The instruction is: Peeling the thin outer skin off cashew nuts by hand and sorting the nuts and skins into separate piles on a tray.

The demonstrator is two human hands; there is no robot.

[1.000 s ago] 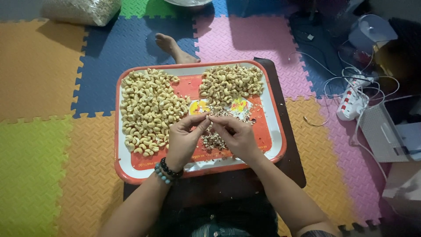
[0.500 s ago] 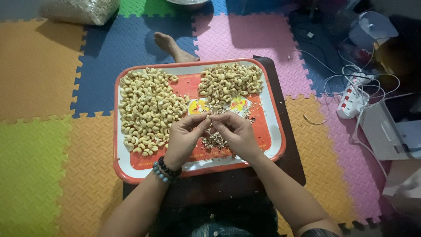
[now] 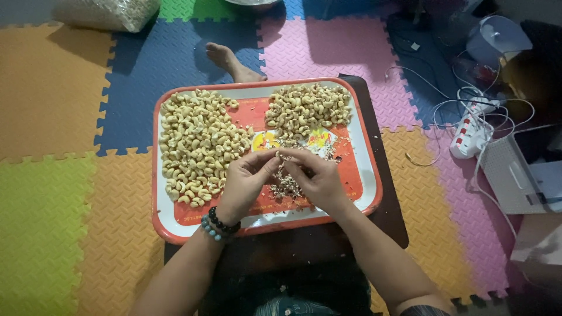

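Head view: a person seated on a floor of coloured foam tiles works over a tray of cashews, both forearms reaching in from the bottom edge
Left hand: the left hand (image 3: 243,184), with two bead bracelets (image 3: 218,225) at the wrist, has fingers curled and thumb and forefinger closed on a single cashew (image 3: 278,155)
Right hand: the right hand (image 3: 313,178) meets the left at the fingertips, its thumb and forefinger pinching the same nut from the other side
Where the nut is: held above the middle of the tray, just over a small heap of skin flakes (image 3: 285,186); how much skin is on it is too small to tell
Tray: a red-rimmed tray (image 3: 374,175), rectangular with rounded corners, white border and red printed centre, rests on a dark low table (image 3: 389,219)
Left pile: a large pile of pale cashews (image 3: 196,146) covers the tray's left half, just beside the left hand
Right pile: a smaller pile of cashews (image 3: 307,108) sits at the far right of the tray, apart from the hands
Beyond the tray: a bare foot (image 3: 231,63) lies on a blue tile near the tray's far edge; a clear bag of nuts (image 3: 108,13) sits at the top left
Right side: a white power strip (image 3: 468,136) with tangled white cables (image 3: 451,105) lies on the mat, well apart from the tray
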